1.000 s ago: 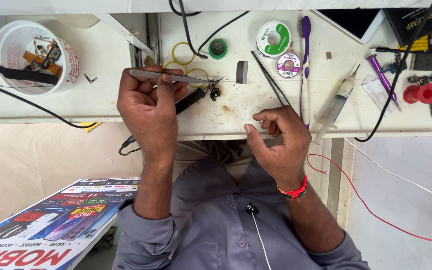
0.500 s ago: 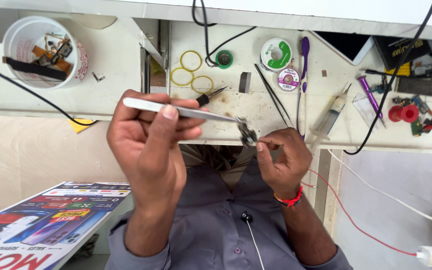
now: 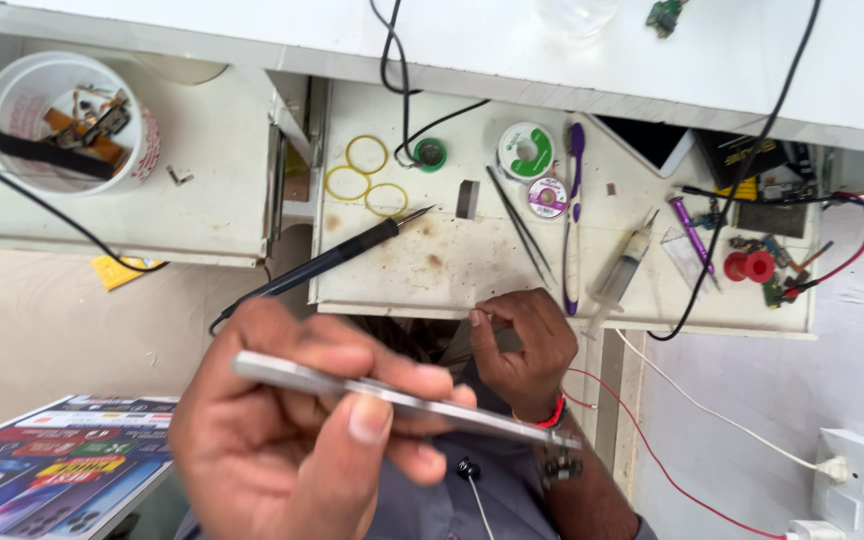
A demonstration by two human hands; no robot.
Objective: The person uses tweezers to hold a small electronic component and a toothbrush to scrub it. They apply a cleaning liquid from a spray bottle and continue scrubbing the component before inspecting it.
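Setting: a stained white workbench (image 3: pixel 432 265) seen from above, with a raised white shelf (image 3: pixel 552 45) behind it and a beige wall to the left.
Left hand: the left hand (image 3: pixel 292 430), nearest the camera, has its fingers closed around long flat silver metal tweezers (image 3: pixel 392 398).
Tweezer tips: they pinch a small dark electronic part (image 3: pixel 559 466), held in the air above the person's grey shirt (image 3: pixel 442 510), off the bench.
Right hand: the right hand (image 3: pixel 522 345), at the bench's front edge, has its fingers curled shut with thumb and forefinger pressed together; whether they hold anything cannot be told.
Progress: judging from this, the part is lifted and not yet placed anywhere.
On the bench: a black soldering iron (image 3: pixel 337 258) lying untouched, three yellow rubber bands (image 3: pixel 362 180), a green-and-white solder spool (image 3: pixel 526 152), a clear plastic syringe (image 3: pixel 620 272).
Far left: a white plastic tub of scrap parts (image 3: pixel 67 120).
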